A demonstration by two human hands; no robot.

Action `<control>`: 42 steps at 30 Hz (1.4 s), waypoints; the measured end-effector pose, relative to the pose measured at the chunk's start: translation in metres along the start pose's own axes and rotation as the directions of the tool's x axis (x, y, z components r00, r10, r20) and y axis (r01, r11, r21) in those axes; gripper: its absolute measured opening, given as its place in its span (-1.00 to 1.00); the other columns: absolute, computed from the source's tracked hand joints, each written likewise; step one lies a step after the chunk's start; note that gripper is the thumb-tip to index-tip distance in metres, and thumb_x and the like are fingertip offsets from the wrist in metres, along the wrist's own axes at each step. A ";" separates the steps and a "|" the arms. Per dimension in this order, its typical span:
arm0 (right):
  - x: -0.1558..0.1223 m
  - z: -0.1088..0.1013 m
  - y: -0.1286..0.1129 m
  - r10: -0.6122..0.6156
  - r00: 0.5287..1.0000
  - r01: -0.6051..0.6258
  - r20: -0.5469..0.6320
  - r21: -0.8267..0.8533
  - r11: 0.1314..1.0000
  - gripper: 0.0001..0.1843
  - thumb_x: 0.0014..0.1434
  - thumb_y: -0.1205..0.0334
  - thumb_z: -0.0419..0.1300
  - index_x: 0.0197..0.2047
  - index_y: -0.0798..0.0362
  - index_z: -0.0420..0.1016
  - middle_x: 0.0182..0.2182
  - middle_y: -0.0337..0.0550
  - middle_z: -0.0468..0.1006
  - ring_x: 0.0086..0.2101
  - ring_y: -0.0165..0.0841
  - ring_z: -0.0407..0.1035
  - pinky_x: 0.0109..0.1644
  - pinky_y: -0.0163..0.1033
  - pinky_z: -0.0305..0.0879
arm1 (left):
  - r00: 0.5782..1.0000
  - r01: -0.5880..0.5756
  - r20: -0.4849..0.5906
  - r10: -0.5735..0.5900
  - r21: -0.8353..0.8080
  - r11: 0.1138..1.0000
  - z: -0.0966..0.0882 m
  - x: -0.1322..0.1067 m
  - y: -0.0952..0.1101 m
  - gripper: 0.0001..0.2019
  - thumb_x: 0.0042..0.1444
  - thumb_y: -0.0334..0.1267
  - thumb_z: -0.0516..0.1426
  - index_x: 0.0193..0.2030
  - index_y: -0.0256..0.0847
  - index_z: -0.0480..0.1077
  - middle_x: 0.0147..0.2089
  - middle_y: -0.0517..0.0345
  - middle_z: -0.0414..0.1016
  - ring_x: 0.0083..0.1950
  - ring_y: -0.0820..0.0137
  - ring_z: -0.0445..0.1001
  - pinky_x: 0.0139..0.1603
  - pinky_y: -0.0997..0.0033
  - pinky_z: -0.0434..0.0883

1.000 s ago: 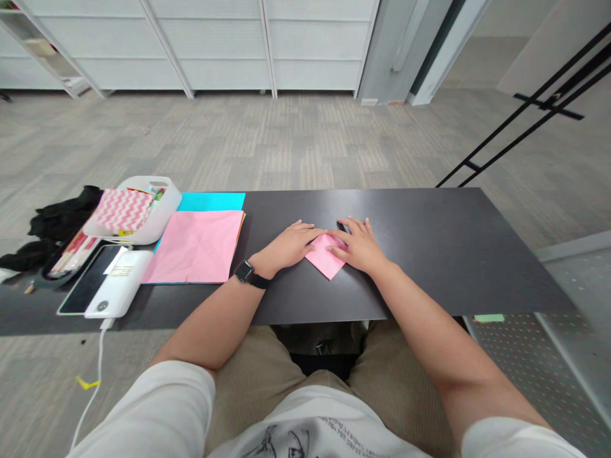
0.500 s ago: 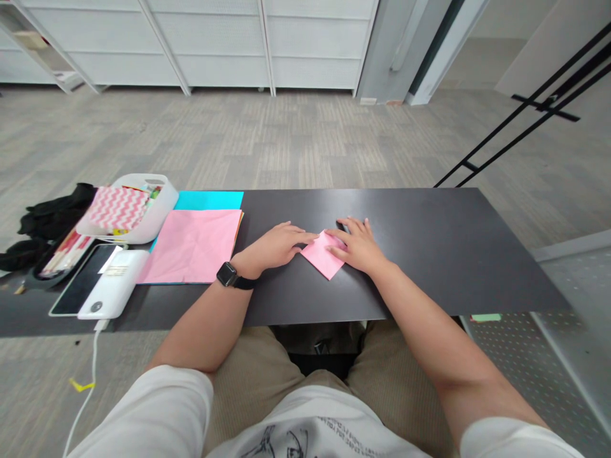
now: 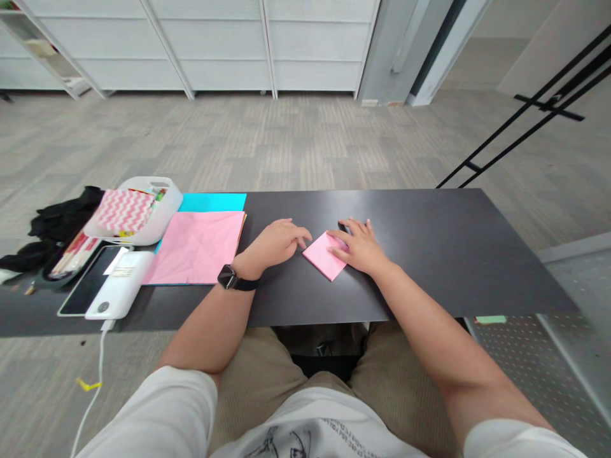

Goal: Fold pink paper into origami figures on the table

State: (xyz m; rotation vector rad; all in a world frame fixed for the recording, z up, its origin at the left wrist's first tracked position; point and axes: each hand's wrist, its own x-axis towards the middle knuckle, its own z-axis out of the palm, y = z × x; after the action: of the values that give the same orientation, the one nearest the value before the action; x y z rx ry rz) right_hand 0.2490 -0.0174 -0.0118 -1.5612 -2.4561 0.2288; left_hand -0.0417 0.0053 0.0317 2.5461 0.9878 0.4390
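A grey patterned carpet floor [image 3: 305, 140] stretches away, with a row of white cabinets [image 3: 224, 44] along its far side. In front of it a long, dark grey worktop [image 3: 453, 254] runs from left to right, seen from above by the person sitting at it in a white T-shirt [image 3: 310, 426] and tan trousers [image 3: 401, 388].

On the worktop's left part lies a large pink sheet [image 3: 200, 248] on top of other paper, a bright blue sheet [image 3: 214, 201] showing beyond its far edge. Further left is a white basket [image 3: 165, 219] holding a packet with pink and white zigzags [image 3: 128, 210], and past it a heap of black cloth [image 3: 67, 213].

Both hands are near the middle. The left hand [image 3: 279, 242] is loosely curled and pinches nothing, its fingertips just beside the paper. The right hand [image 3: 361, 247] is spread palm down, fingers resting on the paper's right part.

Nearer the left edge, a white device [image 3: 119, 286] with a cable [image 3: 101, 362] partly overlaps a dark-screened one [image 3: 88, 286].

The small folded pink paper [image 3: 324, 257] lies flat between the hands, one corner towards the person.

Smallest is a black watch [image 3: 228, 276] on the left wrist.
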 end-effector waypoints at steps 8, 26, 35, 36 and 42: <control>0.000 0.003 0.002 -0.014 1.000 0.013 -0.019 -0.027 1.000 -0.44 0.41 -0.17 0.24 0.40 -0.25 0.52 0.45 0.05 0.33 0.48 0.22 0.07 0.52 0.61 -0.19 | 0.997 -0.040 -0.062 0.039 -0.013 0.999 0.043 0.019 0.010 -0.33 0.41 -0.01 0.19 0.57 -0.19 0.19 0.56 -0.18 0.31 0.58 0.05 0.29 0.62 -0.12 0.16; 0.000 0.004 0.003 -0.092 0.986 0.089 -0.139 -0.028 0.996 -0.61 0.34 -0.07 0.36 0.17 -0.14 0.68 0.35 0.05 0.45 0.44 0.15 0.16 0.56 0.58 -0.25 | 0.985 0.059 0.153 -0.075 0.107 0.993 0.044 0.018 0.015 -0.28 0.44 -0.02 0.16 0.64 -0.12 0.08 0.63 -0.05 0.20 0.67 0.12 0.11 0.70 -0.14 -0.12; -0.011 -0.006 0.034 -0.163 0.977 0.177 -0.139 0.096 0.979 -0.79 0.35 0.03 0.37 0.01 -0.21 0.76 0.30 -0.07 0.52 0.39 0.08 0.29 0.50 0.49 0.06 | 0.977 0.117 0.173 -0.127 0.064 0.991 0.040 0.020 0.017 -0.28 0.40 -0.03 0.18 0.62 -0.08 0.12 0.64 0.01 0.20 0.68 0.14 0.09 0.70 -0.15 -0.12; -0.012 -0.007 0.039 -0.180 0.974 0.195 -0.134 0.108 0.975 -0.81 0.34 0.05 0.38 -0.01 -0.22 0.77 0.29 -0.08 0.53 0.39 0.07 0.30 0.50 0.47 0.08 | 0.976 0.119 0.174 -0.128 0.062 0.991 0.040 0.020 0.017 -0.29 0.40 -0.02 0.18 0.62 -0.08 0.13 0.63 0.01 0.20 0.68 0.14 0.09 0.70 -0.15 -0.13; -0.019 -0.022 0.054 -0.241 0.963 0.259 -0.123 0.157 0.953 -0.86 0.32 0.04 0.39 -0.15 -0.21 0.81 0.30 -0.10 0.53 0.40 0.04 0.29 0.50 0.35 0.14 | 0.982 0.092 0.162 -0.101 0.058 0.994 0.045 0.019 0.012 -0.29 0.42 0.03 0.15 0.63 -0.06 0.12 0.64 -0.02 0.19 0.68 0.10 0.08 0.69 -0.20 -0.14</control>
State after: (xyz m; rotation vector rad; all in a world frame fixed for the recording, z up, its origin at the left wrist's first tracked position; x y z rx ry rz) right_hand 0.3096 -0.0119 -0.0056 -1.1496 -2.4502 0.2996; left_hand -0.0029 0.0001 0.0005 2.5175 1.0666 0.1748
